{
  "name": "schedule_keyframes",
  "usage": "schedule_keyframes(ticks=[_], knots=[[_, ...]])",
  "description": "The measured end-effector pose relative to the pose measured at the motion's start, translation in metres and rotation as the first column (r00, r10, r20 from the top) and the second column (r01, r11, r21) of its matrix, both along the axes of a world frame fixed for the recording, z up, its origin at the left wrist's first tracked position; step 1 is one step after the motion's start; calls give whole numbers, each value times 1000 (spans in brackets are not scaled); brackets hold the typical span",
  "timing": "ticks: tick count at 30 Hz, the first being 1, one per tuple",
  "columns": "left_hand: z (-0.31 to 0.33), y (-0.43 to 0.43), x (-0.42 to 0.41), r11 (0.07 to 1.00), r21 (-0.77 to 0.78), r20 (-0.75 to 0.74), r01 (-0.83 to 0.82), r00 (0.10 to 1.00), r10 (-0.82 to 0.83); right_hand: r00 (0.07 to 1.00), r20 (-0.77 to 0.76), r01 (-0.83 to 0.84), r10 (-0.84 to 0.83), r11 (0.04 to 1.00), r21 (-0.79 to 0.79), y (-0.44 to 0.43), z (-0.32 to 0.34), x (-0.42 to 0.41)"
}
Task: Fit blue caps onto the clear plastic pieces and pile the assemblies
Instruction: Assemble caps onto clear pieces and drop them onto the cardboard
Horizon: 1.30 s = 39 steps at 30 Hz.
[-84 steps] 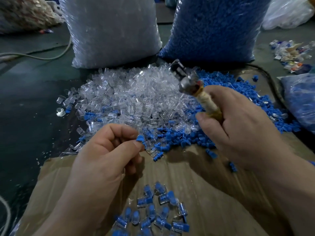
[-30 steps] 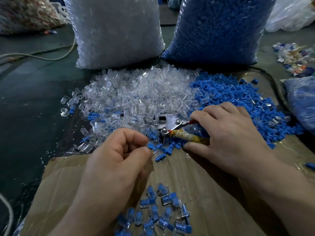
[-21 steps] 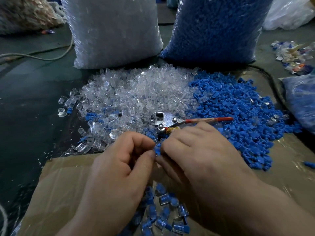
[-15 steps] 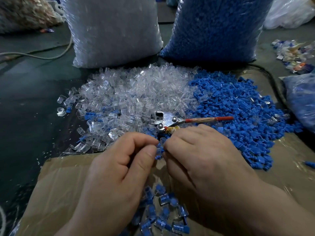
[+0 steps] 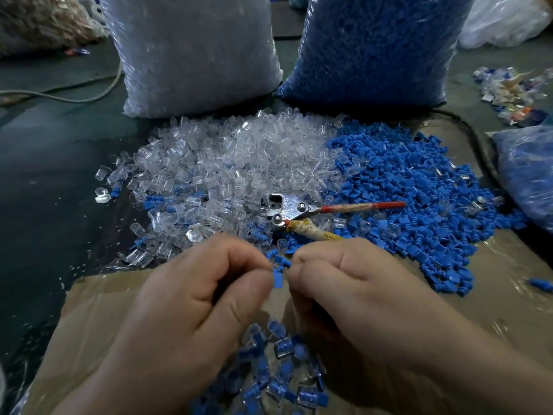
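Note:
My left hand and my right hand meet knuckle to knuckle over the cardboard sheet. A small blue cap shows between their fingertips, pinched by my left thumb and fingers. My right hand's fingers are curled against the same piece; what they hold is hidden. A heap of clear plastic pieces lies ahead, with a heap of blue caps to its right. Finished assemblies are piled on the cardboard below my hands.
Pliers with one red and one tape-wrapped handle lie on the heaps just beyond my hands. A big bag of clear pieces and a big bag of blue caps stand behind. A cable runs at left.
My right hand laid the pliers down on the heaps and came in to meet my left hand. The blue cap stayed in my left fingers throughout.

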<state>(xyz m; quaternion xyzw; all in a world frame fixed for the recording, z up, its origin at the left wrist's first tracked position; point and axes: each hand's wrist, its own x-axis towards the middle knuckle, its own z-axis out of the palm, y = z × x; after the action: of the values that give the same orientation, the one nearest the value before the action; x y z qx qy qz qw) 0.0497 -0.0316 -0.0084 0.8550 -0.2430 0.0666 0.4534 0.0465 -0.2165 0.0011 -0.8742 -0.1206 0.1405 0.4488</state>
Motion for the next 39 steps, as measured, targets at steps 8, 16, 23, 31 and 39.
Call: schedule_keyframes(ticks=[8,16,23,31,39], knots=[[-13,12,10,911,406,-25,79,997,-75,895,391,53,213,821,-568,6,-18,9],[-26,12,12,937,321,-22,-141,988,156,872,431,117,231,757,-643,15,-30,21],[-29,8,12,890,445,-30,-96,992,122,872,406,54,273,771,-634,10,-28,20],[-28,4,11,887,448,4,-113,992,124,877,393,46,277,765,-643,12,-26,19],[-20,3,10,888,451,2,-93,995,103,908,305,-19,288,755,-656,9,-22,18]])
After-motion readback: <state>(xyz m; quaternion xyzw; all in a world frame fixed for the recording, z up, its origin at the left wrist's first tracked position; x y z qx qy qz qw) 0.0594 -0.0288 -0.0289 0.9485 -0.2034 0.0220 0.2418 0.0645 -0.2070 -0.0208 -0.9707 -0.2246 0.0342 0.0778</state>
